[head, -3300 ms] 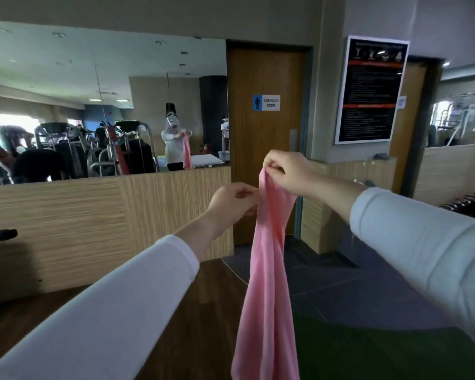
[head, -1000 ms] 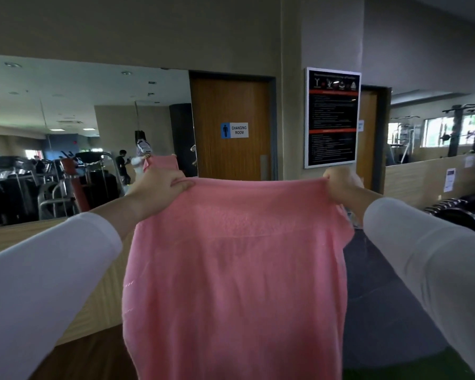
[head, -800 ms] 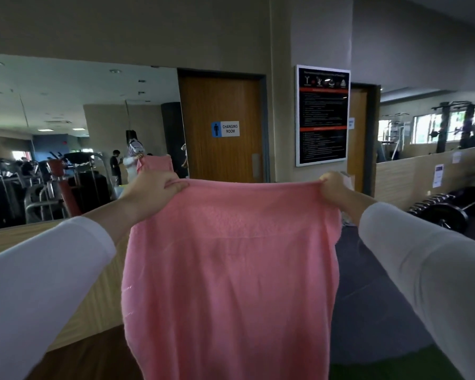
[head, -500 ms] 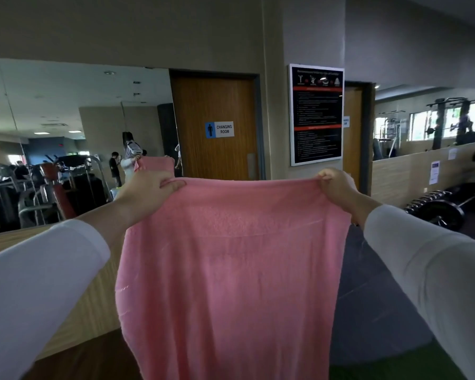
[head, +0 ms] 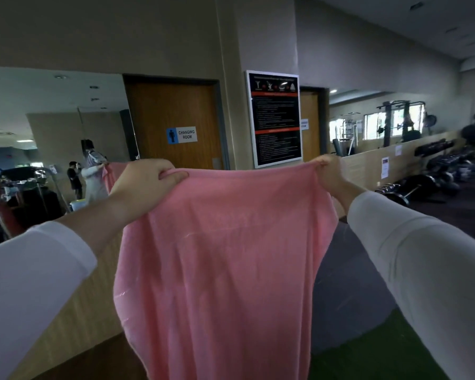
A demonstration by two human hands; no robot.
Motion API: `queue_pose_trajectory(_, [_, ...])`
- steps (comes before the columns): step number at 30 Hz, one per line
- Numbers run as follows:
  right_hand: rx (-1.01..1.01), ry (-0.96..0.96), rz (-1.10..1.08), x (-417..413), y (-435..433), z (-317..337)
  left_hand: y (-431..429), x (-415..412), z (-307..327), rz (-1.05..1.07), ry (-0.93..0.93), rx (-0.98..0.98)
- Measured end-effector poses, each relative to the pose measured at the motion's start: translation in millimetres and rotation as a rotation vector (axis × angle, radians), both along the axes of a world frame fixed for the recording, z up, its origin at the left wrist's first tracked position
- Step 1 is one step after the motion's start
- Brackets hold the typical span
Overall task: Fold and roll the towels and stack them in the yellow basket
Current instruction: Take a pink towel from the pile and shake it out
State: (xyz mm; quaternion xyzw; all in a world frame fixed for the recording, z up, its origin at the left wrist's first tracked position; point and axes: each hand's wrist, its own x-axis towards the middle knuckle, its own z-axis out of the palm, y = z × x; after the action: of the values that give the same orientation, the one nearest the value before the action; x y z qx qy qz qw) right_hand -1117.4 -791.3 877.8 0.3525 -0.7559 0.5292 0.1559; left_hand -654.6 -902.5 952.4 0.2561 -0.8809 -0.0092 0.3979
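Left hand (head: 146, 179) and right hand (head: 328, 172) each pinch a top corner of the towel (head: 220, 264), spreading it flat in the air, likely to fold.

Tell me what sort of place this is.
Most likely a gym: a dumbbell rack lines the right wall, a door sign reads CHANGING ROOM, and cardio machines show in the wall mirror on the left.

I read a dim interior; daylight enters by bright glass windows (head: 373, 126) beyond the right hand (head: 328, 174); frame edges bow.
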Motion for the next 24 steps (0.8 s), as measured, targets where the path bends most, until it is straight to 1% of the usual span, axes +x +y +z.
queue_pose_trajectory(3, [0.008,-0.042,-0.098,-6.9,44.1,2.9,28.0,-20.9,-0.7,-0.045,-0.007,0.005])
queue_pose_trajectory(5, [0.022,-0.084,-0.125,44.8,87.0,16.4,45.2,-34.4,-3.9,-0.075,-0.015,0.020])
queue_pose_trajectory(7, [0.022,-0.134,-0.141,51.2,110.0,17.2,63.1,-47.9,-8.0,-0.114,-0.019,0.041])
queue_pose_trajectory(15, [-0.046,-0.285,-0.173,18.7,191.5,0.4,134.8,-82.1,-23.2,-0.179,-0.029,0.051])
queue_pose_trajectory(20, [-0.070,-0.311,-0.208,0.8,257.2,-4.4,187.5,-90.3,-28.8,-0.228,-0.051,0.065])
queue_pose_trajectory(24, [-0.109,-0.341,-0.249,-2.5,320.8,-5.3,247.6,-90.8,-35.2,-0.256,-0.024,0.055])
